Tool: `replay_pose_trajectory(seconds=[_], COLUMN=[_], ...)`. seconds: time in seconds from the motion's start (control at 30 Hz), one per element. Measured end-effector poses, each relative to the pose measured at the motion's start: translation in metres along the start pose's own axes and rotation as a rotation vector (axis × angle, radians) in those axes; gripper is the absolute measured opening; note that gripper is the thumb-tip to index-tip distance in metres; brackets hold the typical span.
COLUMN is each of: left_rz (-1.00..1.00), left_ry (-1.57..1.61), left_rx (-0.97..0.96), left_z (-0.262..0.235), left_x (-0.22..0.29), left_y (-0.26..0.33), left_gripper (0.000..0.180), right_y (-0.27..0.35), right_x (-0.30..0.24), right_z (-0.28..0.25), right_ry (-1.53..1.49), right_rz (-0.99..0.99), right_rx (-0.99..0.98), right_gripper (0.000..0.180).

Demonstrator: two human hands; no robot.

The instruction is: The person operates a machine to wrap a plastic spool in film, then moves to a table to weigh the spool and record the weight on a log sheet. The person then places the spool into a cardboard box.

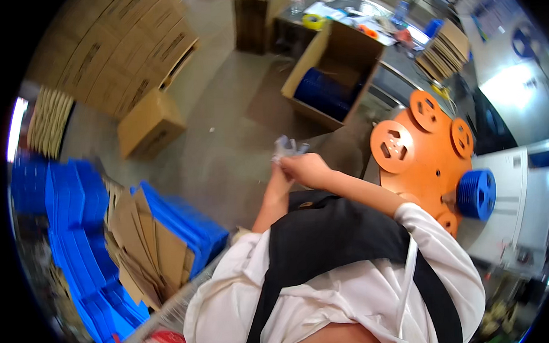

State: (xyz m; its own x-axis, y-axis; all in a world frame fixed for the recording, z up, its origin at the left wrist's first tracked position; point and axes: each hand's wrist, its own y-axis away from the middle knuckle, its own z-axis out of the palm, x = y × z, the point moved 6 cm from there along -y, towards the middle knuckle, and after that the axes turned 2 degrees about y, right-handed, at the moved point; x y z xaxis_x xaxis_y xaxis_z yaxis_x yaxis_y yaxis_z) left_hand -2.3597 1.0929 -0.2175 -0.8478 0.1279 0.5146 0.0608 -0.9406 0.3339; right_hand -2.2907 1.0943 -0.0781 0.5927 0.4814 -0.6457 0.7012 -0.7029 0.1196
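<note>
My left hand (286, 148) is stretched out in front of my body, covered by a thin pale grey glove, and its fingers look spread. At that wrist, my right hand (308, 170) is bare and closed on the glove's cuff (276, 161). The right forearm crosses in from the right over a black apron (337, 236). Fine detail of the right fingertips is blurred.
Ahead stands an open cardboard box (349, 60) with blue spools (323, 92) inside. To the right is an orange disc machine (428, 160) carrying a blue spool (476, 194). Blue bins (77, 233), flattened cardboard (147, 242) and a closed carton (151, 124) lie left.
</note>
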Motion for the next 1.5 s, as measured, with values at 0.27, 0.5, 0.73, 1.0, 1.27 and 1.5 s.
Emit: replay_pose_trajectory(seconds=[0.27,0.5,0.73,1.0,1.27,1.5], left_rz=[-0.488,-0.628,-0.569,-0.877,-0.717,-0.84], left_ry=[-0.161,-0.414,-0.328,-0.767,-2.039,-2.359], left_rx=[0.438,0.568,0.288,0.275,-0.734,-1.116], left_z=[-0.022,-0.033,-0.025,0.169,0.144,0.029], left_x=[-0.054,-0.091,-0.151,-0.228,-0.334,-0.241], left_y=[0.015,0.008,-0.059,-0.031,-0.073,-0.069], left_gripper=[0.061,0.061,0.058,0.059,0.058,0.05], right_y=[0.038,0.062,0.099,0.166,0.331,0.731], right_x=[0.045,0.084,0.121,0.197,0.372,0.598], right_z=[0.04,0.037,-0.019,-0.078,-0.065,-0.139], right_ry=[0.068,-0.019,-0.167,-0.359,-0.608,0.507], right_rz=[0.084,0.148,0.18,0.094,0.238,1.884], right_rx=[-0.014,0.021,0.153,0.291,0.516,1.035], right_gripper=[0.009,0.014,0.014,0.013,0.023,0.071])
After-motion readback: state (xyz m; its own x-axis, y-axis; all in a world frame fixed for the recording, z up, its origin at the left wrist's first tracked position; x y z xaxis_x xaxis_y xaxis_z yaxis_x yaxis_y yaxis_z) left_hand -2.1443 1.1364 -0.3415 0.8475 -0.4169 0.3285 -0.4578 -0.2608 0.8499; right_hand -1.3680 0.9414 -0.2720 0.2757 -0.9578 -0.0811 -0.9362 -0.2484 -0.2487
